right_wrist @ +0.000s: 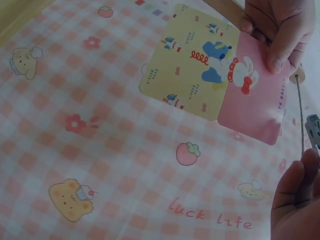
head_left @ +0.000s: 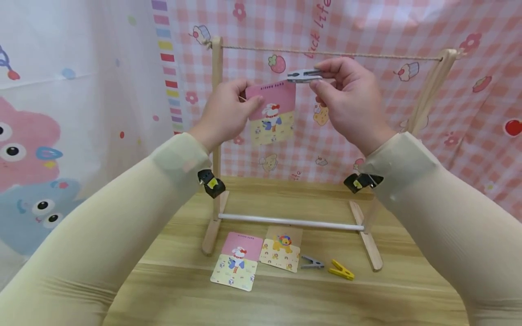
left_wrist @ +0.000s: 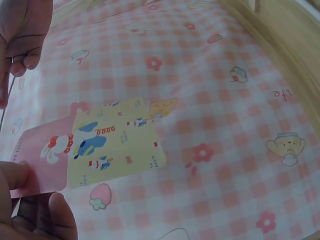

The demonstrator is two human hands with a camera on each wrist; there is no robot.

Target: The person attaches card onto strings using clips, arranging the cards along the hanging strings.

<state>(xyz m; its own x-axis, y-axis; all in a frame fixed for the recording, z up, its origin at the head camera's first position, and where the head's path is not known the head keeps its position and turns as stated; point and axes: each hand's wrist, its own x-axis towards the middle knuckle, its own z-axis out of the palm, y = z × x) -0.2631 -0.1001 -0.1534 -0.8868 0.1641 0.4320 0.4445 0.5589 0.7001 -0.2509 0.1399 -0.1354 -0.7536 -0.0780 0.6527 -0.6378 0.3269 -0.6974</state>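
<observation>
My left hand (head_left: 228,111) pinches the left edge of a pink and yellow rabbit card (head_left: 272,113), thumb in front; the left wrist view shows the same card (left_wrist: 115,145) by its pink end. Between thumb and fingers, my right hand (head_left: 352,99) holds a grey clothespin (head_left: 303,76), its tip at the card's top right corner. Behind and above both runs a rope (head_left: 334,53) strung between wooden posts. In the right wrist view, the clothespin (right_wrist: 313,131) shows only partly at the right edge, above my right fingers.
On the wooden table (head_left: 293,299) lie another rabbit card (head_left: 236,262), a lion card (head_left: 281,249), a grey clothespin (head_left: 312,262) and a yellow clothespin (head_left: 341,270). The rack's posts (head_left: 217,136) stand on wooden feet, joined low down by a white bar (head_left: 289,222). A checked cloth hangs behind.
</observation>
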